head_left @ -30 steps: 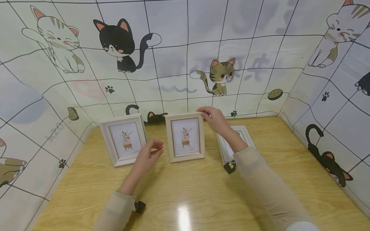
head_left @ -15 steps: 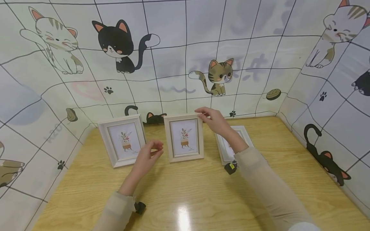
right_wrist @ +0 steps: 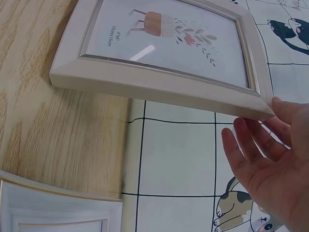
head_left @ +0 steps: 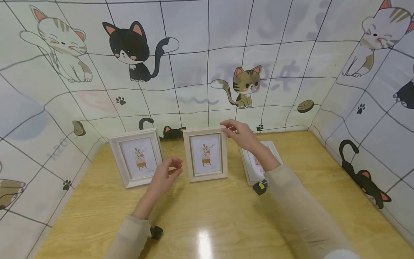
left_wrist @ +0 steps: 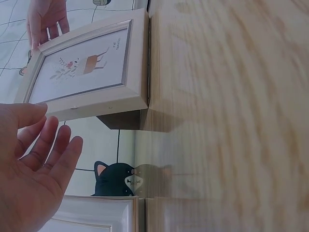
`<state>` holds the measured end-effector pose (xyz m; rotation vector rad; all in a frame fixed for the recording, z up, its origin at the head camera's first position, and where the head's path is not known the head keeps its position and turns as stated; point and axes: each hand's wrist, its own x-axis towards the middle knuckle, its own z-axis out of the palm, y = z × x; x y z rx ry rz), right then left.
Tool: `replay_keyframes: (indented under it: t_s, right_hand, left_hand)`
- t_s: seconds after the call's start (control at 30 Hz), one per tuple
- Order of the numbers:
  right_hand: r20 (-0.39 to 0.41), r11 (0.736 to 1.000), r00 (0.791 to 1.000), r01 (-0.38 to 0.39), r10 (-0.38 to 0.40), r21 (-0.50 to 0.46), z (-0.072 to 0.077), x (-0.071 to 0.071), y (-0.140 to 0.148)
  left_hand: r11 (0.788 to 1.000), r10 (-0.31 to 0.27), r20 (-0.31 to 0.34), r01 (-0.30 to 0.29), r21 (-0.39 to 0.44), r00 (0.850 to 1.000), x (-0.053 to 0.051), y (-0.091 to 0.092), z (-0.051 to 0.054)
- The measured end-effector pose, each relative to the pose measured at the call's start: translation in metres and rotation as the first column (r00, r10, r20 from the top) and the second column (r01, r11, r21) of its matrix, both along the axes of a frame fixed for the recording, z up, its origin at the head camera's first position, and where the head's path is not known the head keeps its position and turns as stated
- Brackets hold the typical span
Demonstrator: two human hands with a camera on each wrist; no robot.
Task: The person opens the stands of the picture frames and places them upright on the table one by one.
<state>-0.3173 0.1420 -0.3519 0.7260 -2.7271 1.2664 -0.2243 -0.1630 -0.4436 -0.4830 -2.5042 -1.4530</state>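
Observation:
A cream picture frame [head_left: 205,178] with a printed potted plant stands upright in the middle of the table. My right hand [head_left: 240,135] pinches its upper right corner; in the right wrist view the thumb [right_wrist: 285,108] lies at that corner, with the other fingers behind the edge. My left hand [head_left: 165,176] hovers just left of the cream frame, fingers loosely bent and holding nothing. To the left, a white picture frame [head_left: 118,154] with the same print stands tilted back, partly hidden by my left hand. The left wrist view shows a support [left_wrist: 123,120] behind the cream frame.
Another white picture frame [head_left: 278,153] lies flat at the right, partly covered by my right forearm. The wooden table [head_left: 194,212] meets walls [head_left: 194,68] printed with cats at its back and sides. Small black cameras sit at both wrists.
The view shifts slightly. The right hand stays at the cream frame's corner with only a tiny shift, and the left hand and frames hold their places.

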Motion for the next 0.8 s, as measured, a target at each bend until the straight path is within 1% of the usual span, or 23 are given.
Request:
replay_keyframes:
  t_s: [0.1, 0.27, 0.4, 0.57, 0.67, 0.8]
  right_hand:
    - [0.011, 1.0, 1.0, 0.007, -0.007, 0.002, -0.002, 0.0, 0.004]
    - [0.001, 1.0, 1.0, 0.008, -0.008, -0.012, -0.005, -0.001, 0.01]
    - [0.003, 1.0, 1.0, 0.004, -0.004, -0.008, -0.008, -0.002, 0.016]
    - [0.013, 1.0, 1.0, 0.025, -0.025, -0.015, -0.011, -0.003, 0.027]
    - [0.03, 0.999, 0.999, 0.034, -0.033, -0.017, -0.011, -0.002, 0.033]
    - [0.031, 0.999, 0.998, 0.048, -0.048, -0.001, -0.012, -0.003, 0.04]
  left_hand:
    - [1.0, -0.007, 0.0, 0.007, -0.006, 1.0, 0.0, 0.0, -0.002]
    - [1.0, -0.018, 0.005, 0.018, 0.007, 1.0, 0.001, 0.001, -0.002]
    - [1.0, -0.02, 0.015, 0.02, -0.004, 1.0, 0.001, 0.002, -0.003]
    - [0.999, -0.031, 0.02, 0.032, -0.016, 0.999, 0.001, 0.003, -0.001]
    - [0.999, -0.037, 0.032, 0.037, -0.008, 0.999, 0.001, 0.006, 0.001]
    - [0.999, -0.05, 0.022, 0.05, -0.003, 0.999, 0.0, 0.008, 0.0]
